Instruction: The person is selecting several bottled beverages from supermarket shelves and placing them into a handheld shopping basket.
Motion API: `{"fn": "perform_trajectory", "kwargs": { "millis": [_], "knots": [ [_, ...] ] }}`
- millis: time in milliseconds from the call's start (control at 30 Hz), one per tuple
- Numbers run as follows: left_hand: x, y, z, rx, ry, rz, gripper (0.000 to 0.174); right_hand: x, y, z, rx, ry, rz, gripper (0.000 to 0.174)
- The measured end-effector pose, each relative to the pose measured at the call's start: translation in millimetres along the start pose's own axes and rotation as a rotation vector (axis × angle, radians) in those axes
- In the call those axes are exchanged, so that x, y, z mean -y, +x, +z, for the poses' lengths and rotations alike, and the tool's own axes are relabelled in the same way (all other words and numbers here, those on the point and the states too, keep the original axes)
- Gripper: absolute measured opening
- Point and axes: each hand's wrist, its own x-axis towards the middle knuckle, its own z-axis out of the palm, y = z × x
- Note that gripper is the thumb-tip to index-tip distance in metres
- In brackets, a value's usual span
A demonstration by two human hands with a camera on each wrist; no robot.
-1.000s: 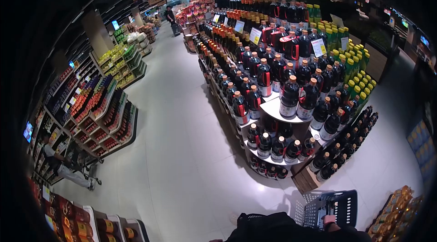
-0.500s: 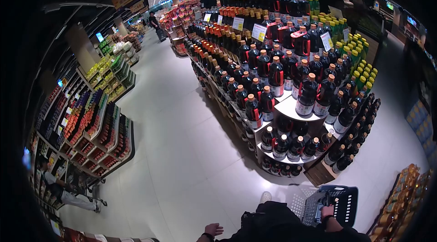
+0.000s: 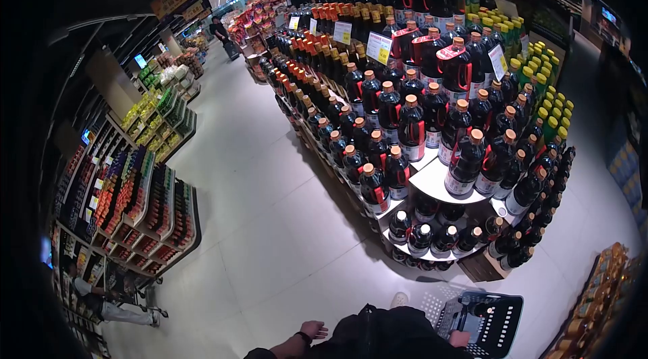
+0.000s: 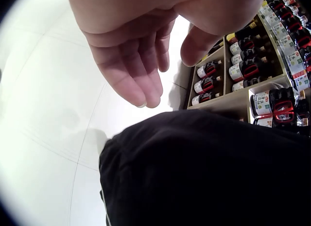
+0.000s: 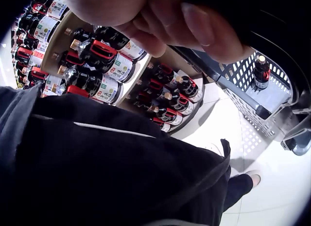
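Note:
My left hand hangs beside my body with nothing in it, its fingers loosely bent. In the left wrist view those fingers are over the pale floor, near shelves of dark bottles. My right hand grips the handle of a grey shopping basket at my right side. Seen from the right wrist, the right hand's fingers are curled at the dark handle, which they partly hide. One dark bottle with a red-marked label stands inside the basket.
A tiered display of dark bottles with price cards rises ahead on the right. Stocked shelves and a person with a cart are on the left. Packaged goods line the lower right. A tiled aisle runs between.
My left hand has come into the head view and swung forward. The bottle display looks closer, and the left shelves have shifted lower. My right hand stays at the basket.

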Motion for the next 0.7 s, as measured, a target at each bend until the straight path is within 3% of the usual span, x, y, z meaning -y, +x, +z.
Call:
{"fn": "perform_trajectory", "kwargs": {
  "millis": [67, 200, 233, 367, 567, 700],
  "knots": [
    [-34, 8, 13, 0.004, 0.054, 0.016, 0.027, 50, -23, -14, -0.212, 0.108, 0.311, 0.034],
    [-113, 22, 35, 0.082, 0.247, 0.137, 0.023, 31, -7, 23, -0.343, 0.177, 0.343, 0.036],
    [-134, 22, 42, 0.1, 0.253, 0.158, 0.022, -31, 23, 65, -0.324, 0.054, 0.324, 0.033],
    [-197, 40, 60, 0.178, 0.282, 0.228, 0.021, -2, 64, 129, -0.498, -0.122, 0.398, 0.032],
    [-257, 76, 48, 0.255, 0.395, 0.243, 0.021, -4, 91, 237, -0.861, -0.515, 0.57, 0.031],
    [-278, 110, 13, 0.261, 0.485, 0.199, 0.022, -92, 71, 261, -1.084, -0.798, 0.688, 0.032]
  ]
}}
